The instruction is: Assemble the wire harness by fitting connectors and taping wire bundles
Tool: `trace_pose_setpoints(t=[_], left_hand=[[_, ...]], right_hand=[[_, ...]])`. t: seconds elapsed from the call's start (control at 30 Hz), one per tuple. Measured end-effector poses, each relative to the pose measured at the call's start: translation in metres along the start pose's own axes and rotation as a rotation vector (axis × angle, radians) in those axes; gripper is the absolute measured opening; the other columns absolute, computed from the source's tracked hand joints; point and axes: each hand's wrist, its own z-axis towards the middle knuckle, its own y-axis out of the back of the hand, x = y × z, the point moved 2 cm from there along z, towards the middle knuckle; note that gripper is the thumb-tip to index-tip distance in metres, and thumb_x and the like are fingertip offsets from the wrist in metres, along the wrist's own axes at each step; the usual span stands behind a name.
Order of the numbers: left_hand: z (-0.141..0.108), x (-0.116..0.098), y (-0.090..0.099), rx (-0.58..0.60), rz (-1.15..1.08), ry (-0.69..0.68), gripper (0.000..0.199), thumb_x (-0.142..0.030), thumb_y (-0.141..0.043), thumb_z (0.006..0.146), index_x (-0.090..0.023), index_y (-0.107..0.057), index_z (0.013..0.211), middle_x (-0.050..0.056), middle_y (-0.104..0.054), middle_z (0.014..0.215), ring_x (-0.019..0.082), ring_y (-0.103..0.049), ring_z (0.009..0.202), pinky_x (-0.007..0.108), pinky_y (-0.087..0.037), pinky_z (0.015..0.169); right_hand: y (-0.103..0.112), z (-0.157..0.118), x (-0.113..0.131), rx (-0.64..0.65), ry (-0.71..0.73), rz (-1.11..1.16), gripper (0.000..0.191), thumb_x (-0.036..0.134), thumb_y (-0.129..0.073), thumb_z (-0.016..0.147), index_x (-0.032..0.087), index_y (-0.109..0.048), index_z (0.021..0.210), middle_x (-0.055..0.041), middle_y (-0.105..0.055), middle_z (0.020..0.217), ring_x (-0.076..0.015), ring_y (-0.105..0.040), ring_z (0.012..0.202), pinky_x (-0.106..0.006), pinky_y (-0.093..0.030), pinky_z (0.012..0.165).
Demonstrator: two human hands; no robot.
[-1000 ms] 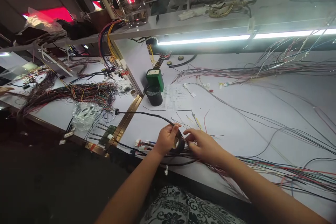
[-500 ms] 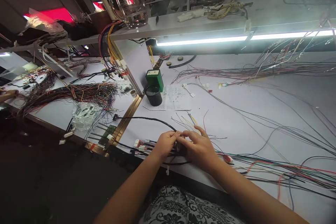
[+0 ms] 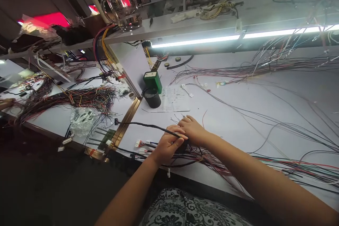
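A black wrapped cable (image 3: 148,125) runs from a small black connector (image 3: 116,122) into my left hand (image 3: 168,146), whose thumb and fingers close on it. Beside and partly touching it is my right hand (image 3: 193,131), fingers curled over loose wires; thin wire ends (image 3: 176,117) stick out past its fingertips. A dark object (image 3: 182,147) shows under the hands, too hidden to name. White connectors (image 3: 138,143) on short wires lie left of my left hand. A bundle of red and dark wires (image 3: 212,162) passes below my right forearm.
Behind the hands stand a black mesh cup (image 3: 152,99) and a green box (image 3: 153,81), by a printed sheet (image 3: 174,99). Long wires (image 3: 238,72) stretch across the back. Left of a brass-coloured edge (image 3: 127,116) lie a wire heap (image 3: 79,95) and a plastic bag (image 3: 82,120).
My right hand has turned and closed over the fanned-out wires, its fingers no longer spread. My left hand has shifted, with its thumb along the cable. The view has moved slightly.
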Motion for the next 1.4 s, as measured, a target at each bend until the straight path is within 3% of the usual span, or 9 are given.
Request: trace_pose_setpoints(t=[0.17, 0.23, 0.37, 0.47, 0.57, 0.8, 1.0, 1.2, 1.4], left_hand=[[0.003, 0.003, -0.008, -0.034, -0.044, 0.003, 0.025, -0.032, -0.043, 0.094, -0.017, -0.063, 0.094, 0.008, -0.062, 0.092, 0.02, -0.054, 0.1, 0.037, -0.041, 0.095], [0.004, 0.01, -0.013, -0.096, -0.049, 0.107, 0.027, -0.035, -0.042, 0.094, -0.017, -0.061, 0.091, 0.007, -0.06, 0.087, 0.018, -0.055, 0.09, 0.034, -0.043, 0.088], [0.007, 0.023, -0.018, -0.159, -0.081, 0.316, 0.035, -0.043, -0.039, 0.094, -0.017, -0.061, 0.095, 0.007, -0.061, 0.089, 0.019, -0.057, 0.092, 0.032, -0.044, 0.087], [0.007, 0.026, -0.019, 0.023, -0.084, 0.351, 0.034, -0.046, -0.049, 0.089, -0.017, -0.065, 0.099, 0.008, -0.064, 0.099, 0.02, -0.057, 0.098, 0.031, -0.043, 0.091], [0.005, 0.023, -0.017, 0.159, -0.062, 0.318, 0.032, -0.045, -0.058, 0.084, -0.018, -0.068, 0.097, 0.007, -0.065, 0.103, 0.021, -0.057, 0.102, 0.031, -0.041, 0.096], [0.003, 0.022, -0.02, 0.057, -0.177, 0.326, 0.034, -0.043, -0.054, 0.087, -0.013, -0.07, 0.087, 0.008, -0.068, 0.094, 0.021, -0.06, 0.096, 0.032, -0.044, 0.093], [0.004, 0.019, -0.021, 0.088, -0.158, 0.316, 0.032, -0.042, -0.054, 0.087, -0.014, -0.07, 0.085, 0.007, -0.067, 0.092, 0.02, -0.06, 0.093, 0.032, -0.044, 0.091], [0.003, 0.018, -0.02, 0.122, -0.152, 0.32, 0.031, -0.041, -0.053, 0.088, -0.015, -0.069, 0.088, 0.008, -0.067, 0.095, 0.021, -0.059, 0.096, 0.033, -0.044, 0.094], [0.0, 0.02, -0.019, 0.158, -0.127, 0.26, 0.028, -0.038, -0.052, 0.089, -0.016, -0.07, 0.091, 0.007, -0.066, 0.1, 0.02, -0.058, 0.1, 0.033, -0.043, 0.096]], right_hand=[[0.024, -0.036, 0.0, -0.254, -0.152, 0.069, 0.03, 0.013, -0.049, 0.081, 0.018, -0.056, 0.109, -0.0104, -0.058, 0.114, -0.022, -0.05, 0.109, -0.037, -0.038, 0.094], [0.035, -0.064, 0.001, -0.363, -0.313, 0.134, 0.02, 0.015, -0.047, 0.082, 0.019, -0.054, 0.099, -0.007, -0.06, 0.1, -0.0196, -0.054, 0.093, -0.033, -0.042, 0.083], [0.025, -0.099, 0.014, -0.031, -0.458, 0.156, 0.011, 0.033, -0.053, 0.085, 0.022, -0.055, 0.084, 0.0003, -0.06, 0.075, -0.0168, -0.054, 0.067, -0.029, -0.039, 0.061], [0.009, -0.104, 0.018, 0.073, -0.483, 0.107, 0.012, 0.032, -0.053, 0.086, 0.021, -0.057, 0.083, -0.0008, -0.062, 0.076, -0.0179, -0.056, 0.07, -0.028, -0.037, 0.061], [0.0, -0.104, 0.017, 0.077, -0.462, 0.094, 0.011, 0.027, -0.052, 0.087, 0.02, -0.06, 0.092, -0.0033, -0.064, 0.087, -0.0191, -0.058, 0.081, -0.029, -0.039, 0.067], [-0.007, -0.122, 0.029, 0.067, -0.209, -0.277, 0.015, 0.009, -0.053, 0.084, 0.019, -0.062, 0.079, -0.0026, -0.06, 0.076, -0.0182, -0.054, 0.072, -0.029, -0.034, 0.061], [-0.011, -0.133, 0.031, 0.054, 0.007, -0.339, 0.022, 0.008, -0.057, 0.082, 0.017, -0.061, 0.101, -0.0028, -0.061, 0.081, -0.0195, -0.053, 0.073, -0.033, -0.039, 0.064], [-0.008, -0.138, 0.026, 0.045, -0.019, -0.246, 0.023, 0.031, -0.062, 0.086, 0.019, -0.061, 0.105, -0.0034, -0.061, 0.081, -0.0205, -0.054, 0.077, -0.032, -0.039, 0.063], [-0.022, -0.142, 0.025, -0.045, -0.074, -0.226, 0.018, 0.023, -0.049, 0.094, 0.021, -0.065, 0.099, -0.0019, -0.06, 0.074, -0.0173, -0.05, 0.07, -0.031, -0.033, 0.062]])
